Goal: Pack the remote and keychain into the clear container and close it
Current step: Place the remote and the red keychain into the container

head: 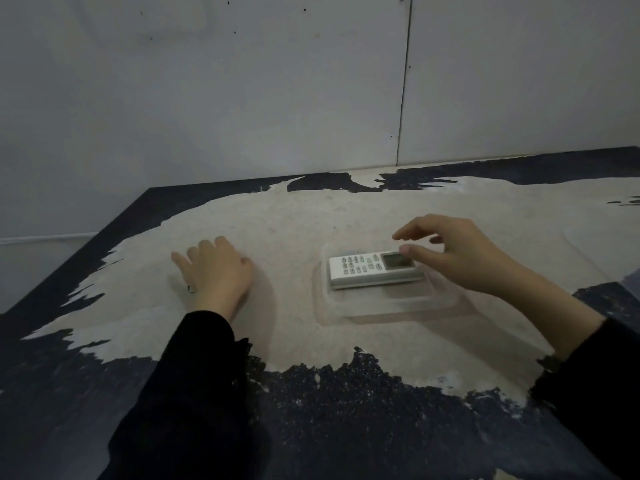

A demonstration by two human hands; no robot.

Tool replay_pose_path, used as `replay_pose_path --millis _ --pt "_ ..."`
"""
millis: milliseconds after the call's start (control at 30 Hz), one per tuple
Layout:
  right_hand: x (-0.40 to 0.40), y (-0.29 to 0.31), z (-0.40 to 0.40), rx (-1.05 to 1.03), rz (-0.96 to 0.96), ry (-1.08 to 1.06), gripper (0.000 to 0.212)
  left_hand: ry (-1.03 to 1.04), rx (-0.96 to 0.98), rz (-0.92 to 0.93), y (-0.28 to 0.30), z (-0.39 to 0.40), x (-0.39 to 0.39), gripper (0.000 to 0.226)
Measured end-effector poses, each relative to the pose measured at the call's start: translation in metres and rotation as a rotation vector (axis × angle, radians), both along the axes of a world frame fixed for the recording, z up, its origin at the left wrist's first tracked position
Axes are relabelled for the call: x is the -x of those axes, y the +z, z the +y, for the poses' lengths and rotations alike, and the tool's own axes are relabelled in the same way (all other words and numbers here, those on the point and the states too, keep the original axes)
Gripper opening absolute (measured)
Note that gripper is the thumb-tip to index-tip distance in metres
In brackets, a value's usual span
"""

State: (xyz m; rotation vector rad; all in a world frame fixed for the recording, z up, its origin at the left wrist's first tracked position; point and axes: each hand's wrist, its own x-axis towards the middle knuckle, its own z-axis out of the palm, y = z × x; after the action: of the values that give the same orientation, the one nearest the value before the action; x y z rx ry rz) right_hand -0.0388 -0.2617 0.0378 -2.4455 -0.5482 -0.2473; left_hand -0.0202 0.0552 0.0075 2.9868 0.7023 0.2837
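A white remote (372, 269) with grey buttons and a small screen lies flat inside the clear container (388, 303), a shallow see-through box on the table. My right hand (460, 252) hovers just above the remote's screen end, fingers spread, thumb close to the screen and holding nothing. My left hand (216, 268) rests palm down on the table to the left of the container, covering something small; a dark bit shows at its lower edge (190, 288). I cannot tell whether that is the keychain. No lid is clearly visible.
The table (311, 216) has a worn pale middle and dark patchy edges. A grey panelled wall (242, 98) stands close behind it. The table's left edge runs diagonally at the left. Black sleeves cover both forearms.
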Motion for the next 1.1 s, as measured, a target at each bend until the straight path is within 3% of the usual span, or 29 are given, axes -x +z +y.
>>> replay_pose_path --millis 67,200,267,367,433,600,767,867,1033,1100 --pt "0.001 0.002 -0.001 -0.052 0.053 -0.001 0.020 0.009 -0.029 0.008 -0.003 0.005 0.002 0.036" --pt "0.003 0.004 -0.002 -0.130 0.042 -0.030 0.018 -0.109 -0.022 -0.225 -0.001 -0.001 0.000 0.018" --pt "0.005 0.005 -0.001 -0.161 0.025 -0.045 0.017 -0.197 0.215 -0.388 0.003 -0.010 0.002 0.014" --pt "0.007 0.007 0.004 -0.201 -0.008 -0.039 0.017 -0.342 0.849 -0.546 0.022 -0.039 0.009 0.007" --pt "0.010 0.008 0.010 -0.221 -0.022 -0.005 0.021 -0.489 1.128 -0.584 0.037 -0.061 0.018 0.004" --pt "0.023 0.009 0.028 -0.174 0.029 0.164 0.058 -0.875 1.404 -0.476 0.049 -0.104 0.044 0.003" --pt "0.024 0.013 0.027 -0.428 0.240 0.246 0.035 -0.938 1.569 -0.383 0.044 -0.118 0.055 0.004" --pt "0.021 0.015 0.018 -0.404 0.305 0.250 0.010 -0.947 1.480 -0.403 0.042 -0.116 0.053 0.005" --pt "0.013 0.010 0.004 0.025 0.137 0.118 0.009 -0.810 0.766 -0.299 0.039 -0.101 0.049 0.003" --pt "0.012 0.008 0.001 0.104 0.109 0.108 0.014 -0.828 0.570 -0.228 0.040 -0.095 0.049 0.003"
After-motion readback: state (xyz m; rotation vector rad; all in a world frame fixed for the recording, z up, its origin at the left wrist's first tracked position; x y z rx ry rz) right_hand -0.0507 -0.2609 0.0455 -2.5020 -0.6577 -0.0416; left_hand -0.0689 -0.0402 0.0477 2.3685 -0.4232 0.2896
